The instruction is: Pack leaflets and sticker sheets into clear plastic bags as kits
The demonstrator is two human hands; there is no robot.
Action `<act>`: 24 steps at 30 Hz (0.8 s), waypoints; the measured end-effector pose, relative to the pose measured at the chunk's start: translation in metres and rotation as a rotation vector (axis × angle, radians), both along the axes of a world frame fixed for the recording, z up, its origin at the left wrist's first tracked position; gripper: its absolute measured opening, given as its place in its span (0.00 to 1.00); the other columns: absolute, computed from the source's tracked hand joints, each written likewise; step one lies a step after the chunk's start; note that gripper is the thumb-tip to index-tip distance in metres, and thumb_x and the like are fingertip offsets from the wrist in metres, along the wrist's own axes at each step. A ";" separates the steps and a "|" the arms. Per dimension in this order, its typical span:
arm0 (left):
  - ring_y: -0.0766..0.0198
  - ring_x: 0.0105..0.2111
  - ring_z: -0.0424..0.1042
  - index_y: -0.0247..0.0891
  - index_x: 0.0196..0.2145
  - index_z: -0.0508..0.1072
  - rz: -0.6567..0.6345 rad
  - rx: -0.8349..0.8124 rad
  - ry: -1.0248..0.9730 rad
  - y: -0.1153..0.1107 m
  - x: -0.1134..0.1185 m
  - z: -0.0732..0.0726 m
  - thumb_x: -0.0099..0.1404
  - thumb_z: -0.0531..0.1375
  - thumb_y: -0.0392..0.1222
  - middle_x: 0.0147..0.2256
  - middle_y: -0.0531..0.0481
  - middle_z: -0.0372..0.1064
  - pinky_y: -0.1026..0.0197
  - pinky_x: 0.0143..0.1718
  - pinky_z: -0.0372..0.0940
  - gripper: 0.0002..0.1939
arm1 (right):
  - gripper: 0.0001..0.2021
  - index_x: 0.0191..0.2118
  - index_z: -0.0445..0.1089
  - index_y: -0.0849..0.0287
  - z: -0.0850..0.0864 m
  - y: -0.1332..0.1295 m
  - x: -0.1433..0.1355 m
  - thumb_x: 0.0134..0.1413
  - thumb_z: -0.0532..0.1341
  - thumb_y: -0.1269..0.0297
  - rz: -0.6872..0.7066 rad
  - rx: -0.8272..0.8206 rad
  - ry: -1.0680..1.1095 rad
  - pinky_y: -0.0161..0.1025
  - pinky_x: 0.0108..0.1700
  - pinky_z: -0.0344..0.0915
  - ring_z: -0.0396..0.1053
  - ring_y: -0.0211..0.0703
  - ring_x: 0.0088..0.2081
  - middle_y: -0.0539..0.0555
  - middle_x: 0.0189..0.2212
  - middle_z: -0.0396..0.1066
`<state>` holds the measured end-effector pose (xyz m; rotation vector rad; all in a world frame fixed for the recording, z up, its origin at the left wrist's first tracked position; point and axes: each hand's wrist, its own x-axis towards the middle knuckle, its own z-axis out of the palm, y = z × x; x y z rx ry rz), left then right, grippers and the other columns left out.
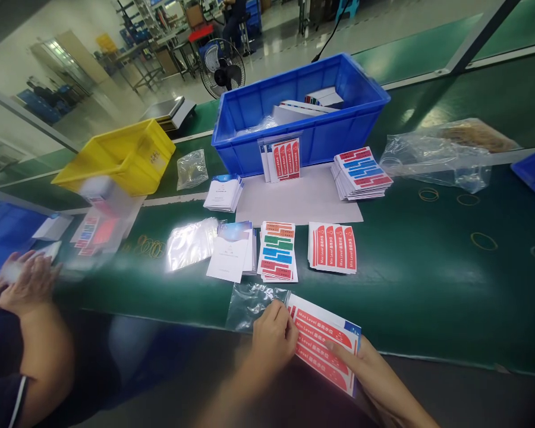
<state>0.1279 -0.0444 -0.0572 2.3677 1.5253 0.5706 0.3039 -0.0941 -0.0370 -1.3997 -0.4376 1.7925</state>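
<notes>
Near the table's front edge, my right hand [354,362] grips a set of printed sheets [318,351], a red-and-white label sheet on top with a blue-edged sheet behind it. My left hand [274,330] is closed on the mouth of a clear plastic bag [249,303], where it meets the sheets' left end. Whether the sheets' end is inside the bag, I cannot tell. Just beyond lie a stack of white-and-blue booklets [229,255], a stack of multicoloured label sheets [277,252] and a stack of red label sheets [333,248].
A blue bin [301,134] stands behind, with a filled bag [286,160] leaning on it. More stacks [362,173] sit beside it. Clear bags [191,244] and rubber bands [484,241] lie around. At left are a yellow bin [120,157] and a co-worker's hands [29,279].
</notes>
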 end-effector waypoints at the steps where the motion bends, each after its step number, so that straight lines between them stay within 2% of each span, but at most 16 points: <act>1: 0.65 0.26 0.66 0.41 0.26 0.63 -0.017 -0.001 -0.001 0.000 0.000 0.000 0.60 0.51 0.28 0.26 0.51 0.64 0.64 0.26 0.61 0.10 | 0.25 0.42 0.76 0.60 0.000 0.000 0.000 0.41 0.71 0.46 -0.001 -0.002 -0.004 0.54 0.45 0.73 0.78 0.58 0.38 0.60 0.39 0.80; 7: 0.63 0.29 0.69 0.40 0.29 0.65 -0.124 -0.002 -0.003 0.002 -0.003 0.003 0.60 0.52 0.29 0.29 0.49 0.68 0.62 0.29 0.64 0.08 | 0.25 0.41 0.77 0.62 -0.005 0.001 -0.001 0.42 0.70 0.45 0.040 0.022 -0.010 0.56 0.47 0.71 0.77 0.59 0.40 0.61 0.38 0.80; 13: 0.62 0.30 0.69 0.40 0.30 0.65 -0.162 -0.015 0.002 0.003 -0.004 0.006 0.61 0.51 0.29 0.29 0.49 0.68 0.62 0.31 0.66 0.07 | 0.26 0.43 0.77 0.61 -0.016 0.005 -0.011 0.45 0.68 0.45 0.055 0.100 -0.009 0.56 0.46 0.72 0.77 0.59 0.39 0.61 0.36 0.80; 17: 0.63 0.30 0.69 0.40 0.30 0.65 -0.129 -0.027 0.012 0.004 -0.009 0.010 0.63 0.51 0.30 0.30 0.50 0.68 0.62 0.31 0.66 0.08 | 0.27 0.45 0.76 0.61 -0.018 0.012 -0.010 0.46 0.66 0.43 0.174 0.142 -0.099 0.56 0.49 0.70 0.76 0.59 0.42 0.61 0.39 0.79; 21: 0.66 0.28 0.68 0.40 0.29 0.63 -0.039 -0.050 0.010 0.005 -0.014 0.016 0.65 0.50 0.30 0.29 0.51 0.66 0.64 0.29 0.64 0.09 | 0.27 0.47 0.75 0.61 -0.013 0.016 -0.009 0.48 0.65 0.44 0.103 0.046 0.076 0.55 0.47 0.71 0.77 0.60 0.42 0.61 0.40 0.79; 24: 0.63 0.29 0.68 0.40 0.29 0.63 -0.080 -0.091 0.001 0.002 -0.012 0.018 0.63 0.50 0.30 0.30 0.49 0.66 0.63 0.29 0.64 0.08 | 0.26 0.47 0.75 0.60 -0.007 0.017 -0.012 0.48 0.66 0.46 0.101 0.070 0.032 0.55 0.51 0.70 0.75 0.59 0.45 0.61 0.43 0.78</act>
